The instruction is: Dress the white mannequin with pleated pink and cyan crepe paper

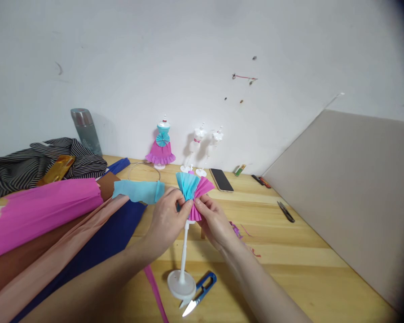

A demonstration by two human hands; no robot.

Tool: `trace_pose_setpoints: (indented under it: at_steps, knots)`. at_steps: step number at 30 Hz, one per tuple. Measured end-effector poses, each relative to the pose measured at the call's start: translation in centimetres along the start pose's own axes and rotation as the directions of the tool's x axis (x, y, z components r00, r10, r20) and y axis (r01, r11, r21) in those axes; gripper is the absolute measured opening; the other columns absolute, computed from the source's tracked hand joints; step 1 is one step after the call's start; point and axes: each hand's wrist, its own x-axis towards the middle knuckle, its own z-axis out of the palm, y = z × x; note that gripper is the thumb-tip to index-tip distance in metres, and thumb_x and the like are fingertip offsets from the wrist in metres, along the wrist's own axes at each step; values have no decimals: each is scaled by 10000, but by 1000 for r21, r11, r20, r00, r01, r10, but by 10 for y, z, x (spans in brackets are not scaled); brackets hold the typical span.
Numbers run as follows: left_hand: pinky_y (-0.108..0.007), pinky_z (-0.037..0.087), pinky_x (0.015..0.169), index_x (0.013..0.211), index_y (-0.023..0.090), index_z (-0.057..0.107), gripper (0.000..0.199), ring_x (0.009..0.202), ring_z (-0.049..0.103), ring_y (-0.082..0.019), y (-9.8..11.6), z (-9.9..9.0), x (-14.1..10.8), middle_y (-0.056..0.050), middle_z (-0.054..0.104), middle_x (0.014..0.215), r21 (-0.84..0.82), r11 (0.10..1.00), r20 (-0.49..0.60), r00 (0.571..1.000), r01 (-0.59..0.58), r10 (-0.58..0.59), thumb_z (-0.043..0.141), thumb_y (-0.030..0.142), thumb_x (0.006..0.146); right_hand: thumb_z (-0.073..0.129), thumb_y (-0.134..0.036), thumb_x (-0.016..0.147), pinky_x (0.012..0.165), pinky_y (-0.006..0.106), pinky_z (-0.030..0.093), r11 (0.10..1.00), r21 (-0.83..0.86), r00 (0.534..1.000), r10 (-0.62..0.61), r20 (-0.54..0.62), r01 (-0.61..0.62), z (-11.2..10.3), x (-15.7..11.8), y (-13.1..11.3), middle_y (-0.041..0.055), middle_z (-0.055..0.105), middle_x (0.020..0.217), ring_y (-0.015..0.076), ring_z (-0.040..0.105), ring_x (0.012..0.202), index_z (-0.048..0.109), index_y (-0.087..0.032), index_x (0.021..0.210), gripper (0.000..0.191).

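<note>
Above pinching fingers (pixel 187 207), pleated paper edges (pixel 188 181) seem free.

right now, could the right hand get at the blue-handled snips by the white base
Probably yes, but not without letting go first: the right hand is pinching the pink pleated piece. The snips lie beside the white base, their handle uncovered.

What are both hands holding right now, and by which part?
The pleated blue paper and pleated pink paper, pinched at their narrow, gathered middle by the left hand and right hand.
</note>
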Motion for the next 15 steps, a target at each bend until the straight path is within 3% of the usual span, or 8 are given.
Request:
trace_pose_setpoints:
  at_steps: [7, 15]
  knots:
    - [-255, 316, 601, 563, 192, 347, 271, 629, 433, -124, -1, 0, 1, 36, 405, 629, -18, 1000, -26, 1000, -12, 11, 523, 167, 767, 812, -392, 631, 555, 205, 396, 998, -41, 999, -43, 7, 43, -3, 1, 4, -38, 564, 594, 99, 474, 555, 654, -186, 670, 263]
    - [-259, 299, 568, 528, 200, 313, 298, 588, 411, -122, -3, 0, 1, 38, 377, 585, -88, 994, -50, 997, 60, -65, 496, 188, 762, 754, -432, 690, 606, 241, 416, 991, -114, 997, -61, 48, 66, -3, 2, 9, -23, 586, 648, 124, 490, 581, 640, -203, 735, 260]
